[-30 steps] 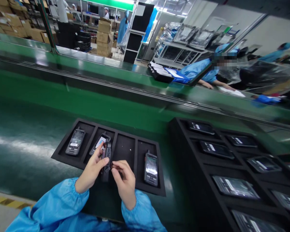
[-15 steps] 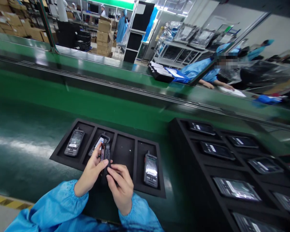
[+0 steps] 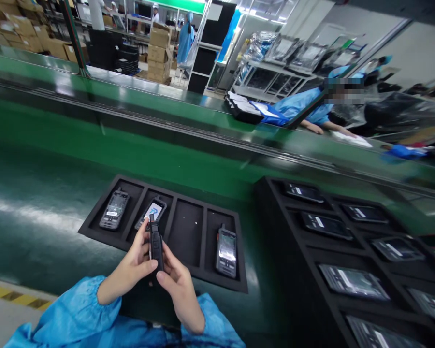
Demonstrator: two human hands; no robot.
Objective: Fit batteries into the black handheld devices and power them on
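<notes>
A black handheld radio (image 3: 155, 244) with a stubby antenna is held upright and edge-on, its narrow side facing me. My left hand (image 3: 130, 270) grips it from the left, thumb on its near edge. From the right, my right hand (image 3: 179, 285) closes on its lower part with thumb and fingers. Beyond them lies a black foam tray (image 3: 188, 227) with a row of compartments. The leftmost holds a radio (image 3: 114, 210); beside it is another radio (image 3: 156, 210) with a lit white screen and blue mark. The rightmost holds a radio (image 3: 226, 251); the compartment left of it is bare.
On the right, a tall black foam stack (image 3: 286, 241) carries several more radios in its slots. A green ledge (image 3: 166, 106) crosses behind the green bench (image 3: 39, 193). Across it, a co-worker in blue (image 3: 300, 106) leans over white sheets near a bin of papers (image 3: 242, 107).
Both hands have drawn the radio slightly down and toward me. My right hand has shifted its grip from fingertips on its front to its right side. The second radio's screen is now less covered.
</notes>
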